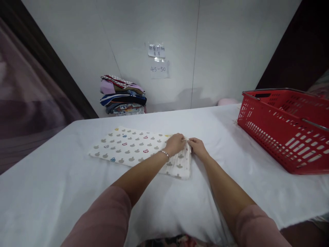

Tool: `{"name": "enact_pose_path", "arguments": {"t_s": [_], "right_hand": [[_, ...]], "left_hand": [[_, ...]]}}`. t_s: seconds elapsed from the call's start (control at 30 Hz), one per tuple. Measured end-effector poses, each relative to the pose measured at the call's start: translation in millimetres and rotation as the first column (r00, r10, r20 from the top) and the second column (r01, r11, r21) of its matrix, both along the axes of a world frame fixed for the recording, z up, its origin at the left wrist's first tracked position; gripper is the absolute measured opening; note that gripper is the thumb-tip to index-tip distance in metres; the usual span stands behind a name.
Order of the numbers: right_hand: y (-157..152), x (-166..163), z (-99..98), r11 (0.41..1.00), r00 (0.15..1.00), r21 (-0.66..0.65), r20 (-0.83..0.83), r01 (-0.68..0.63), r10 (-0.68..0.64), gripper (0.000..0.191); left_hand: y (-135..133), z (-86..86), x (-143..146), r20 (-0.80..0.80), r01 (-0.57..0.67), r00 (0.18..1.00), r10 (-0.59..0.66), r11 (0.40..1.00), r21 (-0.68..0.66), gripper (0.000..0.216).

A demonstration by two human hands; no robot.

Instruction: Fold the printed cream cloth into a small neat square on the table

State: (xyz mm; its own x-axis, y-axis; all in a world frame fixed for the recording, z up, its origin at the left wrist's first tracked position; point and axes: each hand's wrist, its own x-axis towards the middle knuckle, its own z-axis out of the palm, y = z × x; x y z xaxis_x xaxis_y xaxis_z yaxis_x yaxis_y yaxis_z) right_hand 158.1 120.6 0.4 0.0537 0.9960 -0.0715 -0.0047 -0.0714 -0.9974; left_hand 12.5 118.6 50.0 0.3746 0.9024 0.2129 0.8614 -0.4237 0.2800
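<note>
A white cloth printed with small grey and coloured apple shapes (pixel 131 147) lies folded flat on the white-covered table (pixel 64 185). My left hand (pixel 175 144) rests on the cloth's right end with fingers closed on its edge; a thin bracelet circles that wrist. My right hand (pixel 197 146) pinches the same right edge from the other side, touching the left hand's fingertips. Both forearms come out of pink sleeves.
A red plastic basket (pixel 285 127) with metal handles stands at the right of the table. A stack of folded colourful clothes (pixel 122 96) sits at the back against the white wall. Two paper notes (pixel 158 61) are stuck on the wall. A dark curtain hangs at left.
</note>
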Motion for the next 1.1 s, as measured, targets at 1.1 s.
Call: {"name": "enact_pose_path", "arguments": {"t_s": [1.1], "right_hand": [[-6,-1,14.5,1.000,0.994,-0.010,-0.105,-0.003,0.002,0.043]], "left_hand": [[-47,6.6,25,-0.159,0.420,0.877,-0.453,0.885,-0.201,0.027]]}}
